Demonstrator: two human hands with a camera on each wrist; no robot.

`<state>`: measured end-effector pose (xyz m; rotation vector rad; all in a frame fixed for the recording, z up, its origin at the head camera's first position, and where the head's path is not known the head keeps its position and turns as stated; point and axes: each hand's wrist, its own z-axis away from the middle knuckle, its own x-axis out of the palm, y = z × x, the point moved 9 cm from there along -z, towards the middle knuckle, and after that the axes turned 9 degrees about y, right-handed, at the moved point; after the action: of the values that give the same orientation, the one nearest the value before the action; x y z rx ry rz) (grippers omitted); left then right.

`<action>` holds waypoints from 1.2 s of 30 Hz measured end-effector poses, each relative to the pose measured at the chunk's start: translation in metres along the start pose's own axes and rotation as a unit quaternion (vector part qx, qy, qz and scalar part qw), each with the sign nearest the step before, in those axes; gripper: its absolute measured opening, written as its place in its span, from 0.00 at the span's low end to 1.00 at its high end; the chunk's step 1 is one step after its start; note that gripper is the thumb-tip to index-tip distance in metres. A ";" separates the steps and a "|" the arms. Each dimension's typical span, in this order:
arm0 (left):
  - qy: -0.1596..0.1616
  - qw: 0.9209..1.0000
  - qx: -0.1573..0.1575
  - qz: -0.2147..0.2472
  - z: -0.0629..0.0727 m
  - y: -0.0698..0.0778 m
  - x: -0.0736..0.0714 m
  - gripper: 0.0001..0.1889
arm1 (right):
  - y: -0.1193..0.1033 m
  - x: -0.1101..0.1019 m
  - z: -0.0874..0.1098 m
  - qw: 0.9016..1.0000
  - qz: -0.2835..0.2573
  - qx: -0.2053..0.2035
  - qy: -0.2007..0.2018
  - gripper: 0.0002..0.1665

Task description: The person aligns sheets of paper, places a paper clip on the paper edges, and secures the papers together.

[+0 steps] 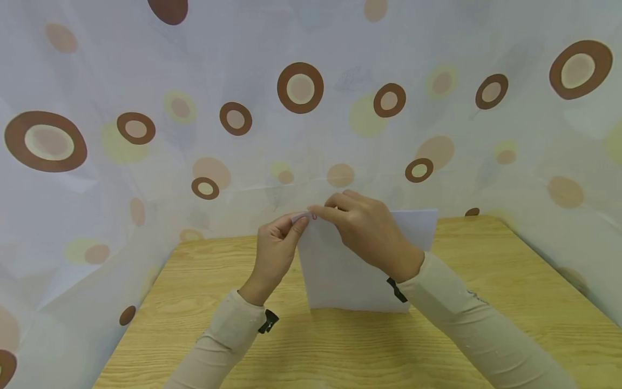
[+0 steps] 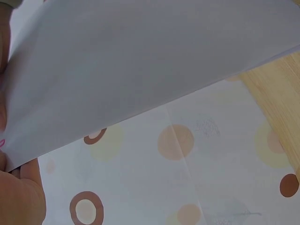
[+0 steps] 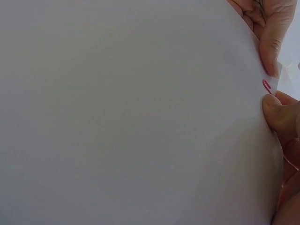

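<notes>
White paper sheets point(image 1: 350, 270) stand upright over the table, broad side toward me. My left hand point(image 1: 277, 254) pinches their upper left corner between thumb and fingers. A small pink-red paper clip point(image 3: 266, 86) sits at the edge by that corner, its inner loop showing on the paper. My right hand point(image 1: 371, 232) reaches across the front of the paper and pinches the clip's outer end at the edge. In the right wrist view, the right thumb point(image 3: 276, 110) covers that end, and the left thumb point(image 3: 271, 58) presses the paper just above.
The sheets' lower edge is close over the wood-grain table point(image 1: 218, 335). A white sheet patterned with brown, peach and yellow circles point(image 1: 300, 87) hangs behind the table and along both sides. Black straps point(image 1: 268, 321) show at both wrists.
</notes>
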<state>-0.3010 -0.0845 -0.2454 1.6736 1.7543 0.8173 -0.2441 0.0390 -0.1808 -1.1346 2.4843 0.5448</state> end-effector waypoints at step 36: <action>0.034 0.999 0.040 0.002 0.002 0.002 -0.001 0.07 | 0.062 -0.046 0.031 0.996 0.071 0.058 -0.017 0.08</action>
<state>-0.2983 -0.0854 -0.2445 1.7210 1.8524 0.8240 -0.2585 0.1210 -0.1739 -0.9022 2.5436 0.4472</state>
